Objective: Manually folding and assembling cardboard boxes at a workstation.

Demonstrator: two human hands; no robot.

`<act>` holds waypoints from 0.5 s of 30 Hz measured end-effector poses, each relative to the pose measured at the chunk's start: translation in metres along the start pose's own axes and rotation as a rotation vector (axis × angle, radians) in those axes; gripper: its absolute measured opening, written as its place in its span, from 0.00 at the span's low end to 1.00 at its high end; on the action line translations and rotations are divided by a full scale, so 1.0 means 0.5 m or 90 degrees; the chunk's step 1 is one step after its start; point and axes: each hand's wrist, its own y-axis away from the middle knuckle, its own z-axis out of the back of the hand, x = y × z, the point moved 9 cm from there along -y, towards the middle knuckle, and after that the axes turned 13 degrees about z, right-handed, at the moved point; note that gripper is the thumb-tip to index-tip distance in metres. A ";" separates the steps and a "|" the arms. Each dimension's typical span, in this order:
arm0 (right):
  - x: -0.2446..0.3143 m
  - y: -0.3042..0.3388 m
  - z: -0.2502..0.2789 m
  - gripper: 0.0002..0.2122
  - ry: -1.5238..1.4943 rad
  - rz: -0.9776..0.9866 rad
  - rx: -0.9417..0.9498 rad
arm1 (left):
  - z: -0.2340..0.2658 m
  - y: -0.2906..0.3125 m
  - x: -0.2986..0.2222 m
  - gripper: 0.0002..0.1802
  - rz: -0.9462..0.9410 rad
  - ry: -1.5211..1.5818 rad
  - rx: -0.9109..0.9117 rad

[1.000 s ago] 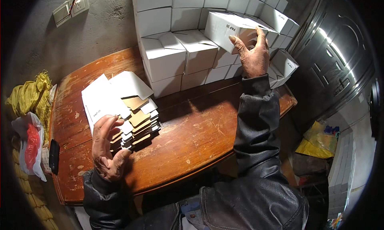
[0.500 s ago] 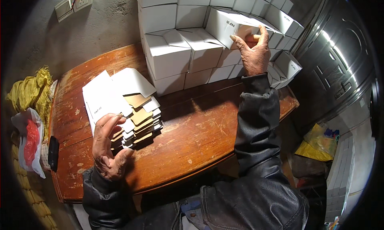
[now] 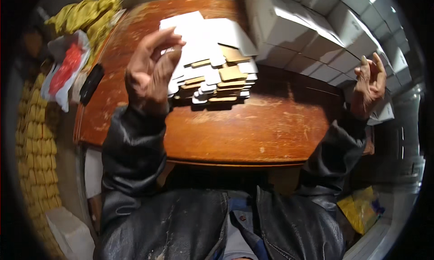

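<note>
Nearby, flattened cartons (image 3: 201, 40), stacked just right of the left hand (image 3: 150, 76)

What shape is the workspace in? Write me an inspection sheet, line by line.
Surface: brown wooden table, finish scuffed and worn in patches.
Work things: flat white cartons stacked unevenly, brown flaps showing; white boxes piled at the table's far right.
Clutter: dark oblong object at the table's left edge; red and white plastic bundle beyond it.
Hands: left hand by the cartons, right hand before the boxes; both look empty, fingers bent.
Cables: nothing seen.
Surroundings: yellow sacking and yellow bundles left; yellow plastic bag lower right.
</note>
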 end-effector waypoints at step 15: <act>0.282 0.183 -0.376 0.10 -0.076 0.248 0.442 | 0.124 -0.086 0.144 0.27 0.173 -0.597 -0.081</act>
